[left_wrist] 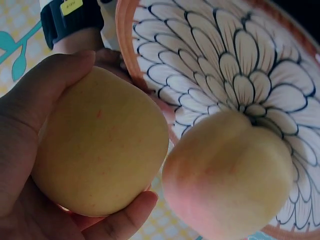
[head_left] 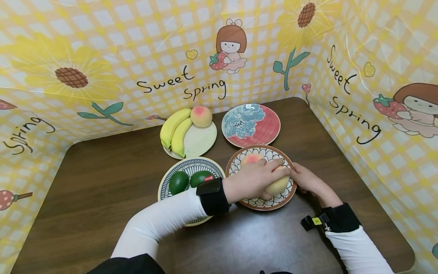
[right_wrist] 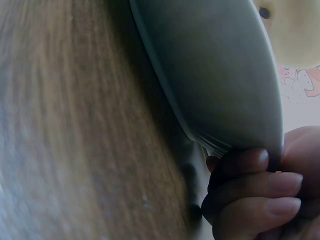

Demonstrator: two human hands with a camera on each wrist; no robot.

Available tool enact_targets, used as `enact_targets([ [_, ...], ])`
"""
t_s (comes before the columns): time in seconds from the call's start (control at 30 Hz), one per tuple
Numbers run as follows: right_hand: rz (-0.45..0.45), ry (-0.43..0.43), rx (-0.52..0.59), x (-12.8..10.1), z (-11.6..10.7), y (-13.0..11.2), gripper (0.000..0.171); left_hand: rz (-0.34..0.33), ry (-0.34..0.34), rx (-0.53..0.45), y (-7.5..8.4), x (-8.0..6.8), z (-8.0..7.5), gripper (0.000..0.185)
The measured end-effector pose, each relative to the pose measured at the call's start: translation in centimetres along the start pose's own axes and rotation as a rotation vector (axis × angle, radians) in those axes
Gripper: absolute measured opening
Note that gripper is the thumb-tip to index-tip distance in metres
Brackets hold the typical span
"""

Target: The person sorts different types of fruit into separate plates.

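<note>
My left hand (head_left: 251, 179) curls round a peach (head_left: 278, 185) over the right part of a brown-rimmed, petal-patterned plate (head_left: 261, 207). In the left wrist view, thumb and fingers wrap this yellowish peach (left_wrist: 100, 145). A second peach (head_left: 251, 157), pink on one side, lies on the same plate, partly hidden by the left hand in the head view. My right hand (head_left: 308, 179) grips the plate's right rim. The right wrist view shows its fingers (right_wrist: 257, 195) curled under the edge, against the plate's pale underside (right_wrist: 215, 75).
Left of it, a blue-patterned plate (head_left: 163, 186) holds two green avocados (head_left: 179, 182), partly behind my left forearm. Behind stand a pale plate (head_left: 202, 142) with bananas (head_left: 174, 125) and a peach (head_left: 201, 116), and a red-and-blue flower plate (head_left: 267, 125). Patterned cloth walls border the brown table (head_left: 102, 190).
</note>
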State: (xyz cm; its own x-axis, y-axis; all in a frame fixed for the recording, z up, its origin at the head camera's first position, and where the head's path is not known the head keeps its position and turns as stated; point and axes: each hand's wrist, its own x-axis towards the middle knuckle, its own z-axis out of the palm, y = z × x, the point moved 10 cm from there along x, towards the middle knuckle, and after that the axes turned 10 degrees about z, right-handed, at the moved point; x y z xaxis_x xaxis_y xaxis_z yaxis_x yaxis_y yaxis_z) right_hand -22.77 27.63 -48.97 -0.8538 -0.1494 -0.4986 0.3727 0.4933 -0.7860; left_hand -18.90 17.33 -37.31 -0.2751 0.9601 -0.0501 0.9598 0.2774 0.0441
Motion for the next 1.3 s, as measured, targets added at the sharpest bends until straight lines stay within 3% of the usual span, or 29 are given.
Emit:
enact_targets([
  [0.53, 0.005, 0.029, -0.016, 0.2, -0.1, -0.3, 0.042, 0.037, -0.075, 0.079, 0.7, -0.1, 2.1, 0.073],
  [0.9, 0.002, 0.015, -0.009, 0.1, 0.1, -0.2, 0.04, 0.083, -0.042, 0.132, 1.3, -0.4, 2.3, 0.069],
  [1.3, 0.013, 0.029, -0.004, 0.1, 0.0, -0.1, 0.04, 0.097, -0.049, 0.181, 1.7, -0.4, 3.1, 0.066],
])
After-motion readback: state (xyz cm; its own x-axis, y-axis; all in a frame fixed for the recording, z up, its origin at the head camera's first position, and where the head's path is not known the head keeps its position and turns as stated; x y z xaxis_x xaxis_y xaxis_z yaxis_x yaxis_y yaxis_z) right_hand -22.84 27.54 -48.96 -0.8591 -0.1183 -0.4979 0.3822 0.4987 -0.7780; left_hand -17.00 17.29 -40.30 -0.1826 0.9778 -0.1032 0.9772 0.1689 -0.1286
